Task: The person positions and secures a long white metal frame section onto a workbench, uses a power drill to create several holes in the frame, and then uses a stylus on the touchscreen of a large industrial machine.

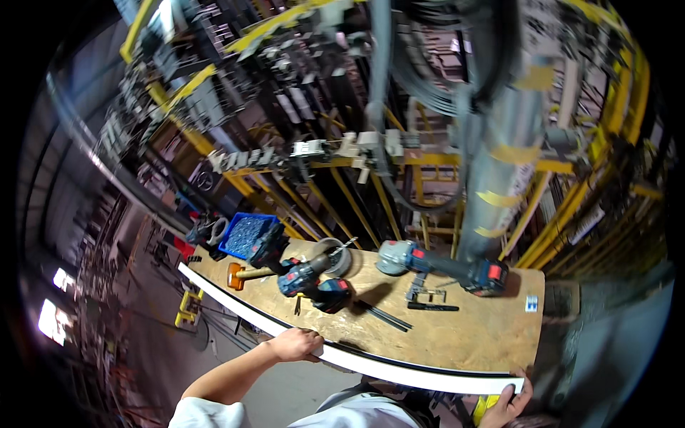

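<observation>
Head view: both hands (pixel 296 345) hold a long, narrow white bar (pixel 421 376), dark along its far edge.

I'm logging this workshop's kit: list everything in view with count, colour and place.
Bench top: one, tan, centre.
Bin of small bits: one, blue, bench's left end.
Hammer: one, orange head, beside bin.
Power tools: at least two, blue-black, left and right.
Container: one, grey, back-centre.
Rods: two, black, mid-bench.
Bar: one, black, right of rods.
Strip: one, white, bench's near edge.
Racks: several, yellow, behind bench, blurred.
Duct: one, grey, behind, right.
Left hand: one, bare, on strip's middle.
Right hand: one, bare, on strip's right end.
</observation>
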Available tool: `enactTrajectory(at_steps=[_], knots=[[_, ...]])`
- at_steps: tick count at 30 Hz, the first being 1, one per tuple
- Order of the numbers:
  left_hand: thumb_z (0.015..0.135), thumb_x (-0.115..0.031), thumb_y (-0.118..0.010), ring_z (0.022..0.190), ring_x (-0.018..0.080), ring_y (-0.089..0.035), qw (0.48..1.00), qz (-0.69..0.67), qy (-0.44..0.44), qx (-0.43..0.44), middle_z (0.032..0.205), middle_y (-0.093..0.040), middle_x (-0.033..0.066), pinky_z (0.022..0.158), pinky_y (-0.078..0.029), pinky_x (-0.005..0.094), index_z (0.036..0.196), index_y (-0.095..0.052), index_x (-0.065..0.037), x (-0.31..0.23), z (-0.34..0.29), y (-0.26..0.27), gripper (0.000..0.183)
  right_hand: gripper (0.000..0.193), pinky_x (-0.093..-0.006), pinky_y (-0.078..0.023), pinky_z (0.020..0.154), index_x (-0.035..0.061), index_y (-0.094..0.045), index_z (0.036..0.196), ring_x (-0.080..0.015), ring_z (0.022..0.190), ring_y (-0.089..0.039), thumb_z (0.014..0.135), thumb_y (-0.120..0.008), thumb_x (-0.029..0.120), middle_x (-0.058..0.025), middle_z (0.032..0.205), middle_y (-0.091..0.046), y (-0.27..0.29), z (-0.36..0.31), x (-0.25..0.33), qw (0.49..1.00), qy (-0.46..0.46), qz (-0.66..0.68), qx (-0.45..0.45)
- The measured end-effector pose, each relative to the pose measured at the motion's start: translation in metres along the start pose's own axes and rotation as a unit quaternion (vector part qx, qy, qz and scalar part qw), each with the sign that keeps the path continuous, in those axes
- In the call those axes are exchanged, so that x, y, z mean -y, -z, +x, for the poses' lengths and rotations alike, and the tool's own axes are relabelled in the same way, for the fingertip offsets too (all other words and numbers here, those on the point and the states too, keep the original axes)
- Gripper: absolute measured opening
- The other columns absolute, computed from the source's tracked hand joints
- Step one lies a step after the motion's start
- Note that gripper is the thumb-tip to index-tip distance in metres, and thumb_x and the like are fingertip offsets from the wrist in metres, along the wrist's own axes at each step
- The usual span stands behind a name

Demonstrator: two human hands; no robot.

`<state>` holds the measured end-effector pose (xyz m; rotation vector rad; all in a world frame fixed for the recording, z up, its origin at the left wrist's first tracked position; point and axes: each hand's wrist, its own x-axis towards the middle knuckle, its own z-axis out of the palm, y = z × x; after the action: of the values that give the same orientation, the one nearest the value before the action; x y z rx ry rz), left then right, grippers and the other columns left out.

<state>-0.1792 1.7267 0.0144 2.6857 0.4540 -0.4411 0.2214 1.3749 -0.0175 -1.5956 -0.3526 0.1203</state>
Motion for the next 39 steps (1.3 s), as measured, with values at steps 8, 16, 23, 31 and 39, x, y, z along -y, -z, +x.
enactTrajectory(at_steps=[8,16,23,31,39], knots=[[0.089,-0.027,-0.066,0.094,0.0380,-0.070,0.999,-0.001,-0.010,-0.044,0.094,-0.068,0.0181,0.079,-0.058,0.0480,0.110,-0.059,-0.001,-0.002,0.001,-0.012,0.034,0.036,-0.0420,-0.055,0.096,-0.0085,-0.059,0.128,-0.0327,0.110,-0.064,0.104,-0.066,0.017,-0.0212,0.124,-0.065,-0.002,0.001,0.004,0.991,0.079,-0.109,0.018],[0.085,-0.034,-0.078,0.092,0.0383,-0.072,0.996,-0.042,-0.021,-0.070,0.095,-0.070,0.0181,0.078,-0.059,0.0478,0.105,-0.060,-0.001,-0.004,0.008,-0.007,0.042,0.043,-0.0510,-0.057,0.097,0.0060,-0.069,0.129,-0.0388,0.113,-0.070,0.099,-0.072,0.037,-0.0178,0.125,-0.071,0.089,0.039,-0.169,0.880,0.285,-0.372,-0.070],[0.085,-0.027,-0.079,0.095,0.0362,-0.069,0.958,-0.112,-0.108,-0.242,0.100,-0.068,0.0179,0.088,-0.057,0.0478,0.108,-0.061,0.003,0.003,-0.006,-0.008,0.042,0.037,-0.0452,-0.059,0.092,0.0000,-0.071,0.124,-0.0378,0.106,-0.071,0.105,-0.066,0.031,-0.0222,0.120,-0.071,0.063,0.035,-0.094,0.756,0.368,-0.541,-0.027],[0.070,-0.010,-0.081,0.079,0.0271,-0.073,0.812,0.064,0.031,-0.580,0.089,-0.072,0.0059,0.066,-0.058,0.0408,0.090,-0.072,-0.015,0.299,-0.206,0.094,0.022,0.037,-0.0450,-0.056,0.082,-0.0035,-0.073,0.112,-0.0324,0.086,-0.069,0.105,-0.067,0.032,-0.0218,0.106,-0.074,-0.038,-0.079,0.090,0.899,0.131,-0.396,-0.133],[0.065,-0.015,-0.091,0.123,0.0412,-0.061,0.829,0.195,0.445,-0.277,0.128,-0.065,0.0238,0.107,-0.051,0.0487,0.131,-0.061,-0.002,0.527,-0.269,0.129,0.074,0.037,-0.0383,-0.056,0.088,-0.0073,-0.070,0.114,-0.0265,0.097,-0.067,0.102,-0.070,0.027,-0.0203,0.110,-0.072,-0.007,-0.119,0.059,0.909,0.001,-0.382,-0.168]])
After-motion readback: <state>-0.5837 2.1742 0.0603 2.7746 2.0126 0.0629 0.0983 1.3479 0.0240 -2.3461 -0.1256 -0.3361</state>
